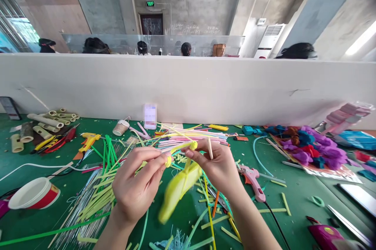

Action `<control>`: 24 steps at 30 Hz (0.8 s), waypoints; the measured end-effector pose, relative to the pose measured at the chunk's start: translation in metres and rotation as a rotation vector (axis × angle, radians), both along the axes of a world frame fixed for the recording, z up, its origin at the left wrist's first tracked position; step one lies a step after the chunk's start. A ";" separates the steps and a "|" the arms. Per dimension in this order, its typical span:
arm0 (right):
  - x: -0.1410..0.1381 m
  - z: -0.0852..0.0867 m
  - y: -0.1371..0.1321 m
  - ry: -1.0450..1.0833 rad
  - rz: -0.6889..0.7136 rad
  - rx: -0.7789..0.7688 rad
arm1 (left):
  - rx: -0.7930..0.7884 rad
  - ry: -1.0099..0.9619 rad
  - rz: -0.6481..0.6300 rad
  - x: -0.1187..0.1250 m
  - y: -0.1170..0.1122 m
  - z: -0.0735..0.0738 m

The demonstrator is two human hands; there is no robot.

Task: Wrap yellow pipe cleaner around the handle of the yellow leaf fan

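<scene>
Over the middle of the green table, my left hand (140, 181) pinches one curled end of a yellow pipe cleaner (179, 147). The thumb and fingers of my right hand (216, 164) close on its other end, where a small yellow coil shows. A pale stick (210, 148) pokes up between my right fingers. Below the hands hangs a yellow fuzzy shape (182, 187), slightly blurred; how it joins the pipe cleaner is partly hidden by my fingers.
Cut green strips (98, 195) and thin wires lie at left, near a paper cup (35, 195) and a yellow glue gun (89, 142). A pink glue gun (253, 179) with a cord lies right. Scissors (349, 224) and purple fuzzy bundles (323, 150) are farther right. A white partition (188, 89) stands behind.
</scene>
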State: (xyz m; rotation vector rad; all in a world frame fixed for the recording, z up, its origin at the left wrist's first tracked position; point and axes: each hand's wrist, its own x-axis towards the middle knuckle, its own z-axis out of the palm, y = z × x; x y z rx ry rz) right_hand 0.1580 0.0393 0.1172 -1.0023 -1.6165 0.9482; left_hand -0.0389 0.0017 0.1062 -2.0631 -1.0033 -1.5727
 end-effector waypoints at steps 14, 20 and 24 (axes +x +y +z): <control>-0.005 -0.006 -0.011 0.090 -0.079 -0.179 | 0.017 -0.020 0.005 0.002 0.002 0.000; -0.001 -0.006 -0.016 0.131 -0.178 -0.091 | -0.007 -0.022 0.009 0.000 0.001 -0.003; 0.008 0.000 -0.018 0.054 -0.016 -0.028 | 0.000 -0.060 0.026 -0.003 0.002 -0.003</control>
